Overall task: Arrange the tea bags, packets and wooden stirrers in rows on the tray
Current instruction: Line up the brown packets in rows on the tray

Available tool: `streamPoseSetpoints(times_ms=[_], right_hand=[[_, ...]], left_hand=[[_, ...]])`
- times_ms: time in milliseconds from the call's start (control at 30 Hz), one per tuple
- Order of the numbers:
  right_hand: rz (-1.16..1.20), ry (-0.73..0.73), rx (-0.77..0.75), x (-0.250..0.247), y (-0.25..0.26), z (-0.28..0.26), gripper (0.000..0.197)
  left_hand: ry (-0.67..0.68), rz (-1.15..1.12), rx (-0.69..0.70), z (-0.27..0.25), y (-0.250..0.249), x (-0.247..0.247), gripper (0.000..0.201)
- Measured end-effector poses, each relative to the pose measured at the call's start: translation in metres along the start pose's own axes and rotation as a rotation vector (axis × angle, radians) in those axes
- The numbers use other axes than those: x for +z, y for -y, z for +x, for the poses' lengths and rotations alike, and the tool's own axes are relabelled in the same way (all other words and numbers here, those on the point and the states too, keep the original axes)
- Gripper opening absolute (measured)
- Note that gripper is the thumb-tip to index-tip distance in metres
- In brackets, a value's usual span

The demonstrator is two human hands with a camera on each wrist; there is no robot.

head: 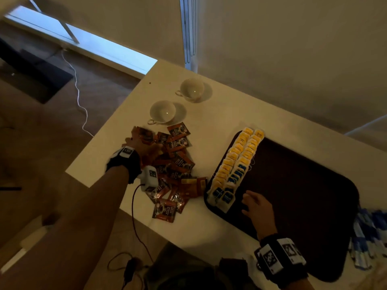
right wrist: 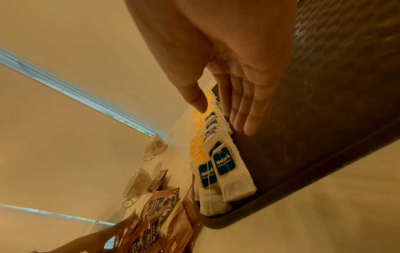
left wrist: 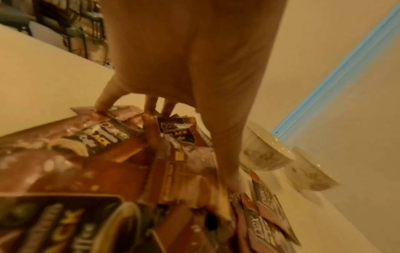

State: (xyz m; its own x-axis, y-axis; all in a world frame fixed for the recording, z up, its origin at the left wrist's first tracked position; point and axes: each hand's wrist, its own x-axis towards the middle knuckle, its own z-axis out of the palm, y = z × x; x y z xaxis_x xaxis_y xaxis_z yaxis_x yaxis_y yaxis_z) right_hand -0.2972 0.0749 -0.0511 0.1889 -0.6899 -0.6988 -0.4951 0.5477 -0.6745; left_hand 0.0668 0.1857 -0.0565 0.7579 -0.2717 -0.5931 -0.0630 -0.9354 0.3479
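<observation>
Dim light, white table (head: 109, 155). Dark tray (head: 297, 185) on the right part of it; two rows of tea bags (head: 234, 164) run along the tray's left edge, yellow tags at the far end, blue tags nearer. Overlapped like shingles, likely to save room for more rows.

Right hand (head: 258, 204) hovers over bare tray just beside the nearest blue-tagged bags, fingers (right wrist: 244, 109) straight and together, holding nothing. Probably ready to square up the row's edge.

Left hand (head: 144, 145) is down on the loose heap of brown coffee packets (head: 178, 164) on the table left of the tray. Fingertips (left wrist: 101, 106) press on packet tops, thumb alongside; whether it has pinched one yet, cannot tell, blurred. Judged next step: packets go in as a third row.

Two cups on saucers (head: 165, 113) stand beyond the heap. No wooden stirrers identified. Blue-and-white items (head: 368, 237) lie off the tray's right edge, unclear what
</observation>
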Motion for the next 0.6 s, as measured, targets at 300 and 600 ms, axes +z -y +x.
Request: streamPoseSetpoints(times_ms=[300,600], right_hand=[[0.031,-0.063,0.046,-0.024,-0.008,-0.005,0.033],[0.118,-0.078,0.043,-0.035,-0.002,-0.013,0.031]], left_hand=[[-0.101,-0.023,-0.012,0.005,-0.008,0.017,0.087],[-0.266,-0.265,0.164,-0.012,-0.005,0.024,0.024]])
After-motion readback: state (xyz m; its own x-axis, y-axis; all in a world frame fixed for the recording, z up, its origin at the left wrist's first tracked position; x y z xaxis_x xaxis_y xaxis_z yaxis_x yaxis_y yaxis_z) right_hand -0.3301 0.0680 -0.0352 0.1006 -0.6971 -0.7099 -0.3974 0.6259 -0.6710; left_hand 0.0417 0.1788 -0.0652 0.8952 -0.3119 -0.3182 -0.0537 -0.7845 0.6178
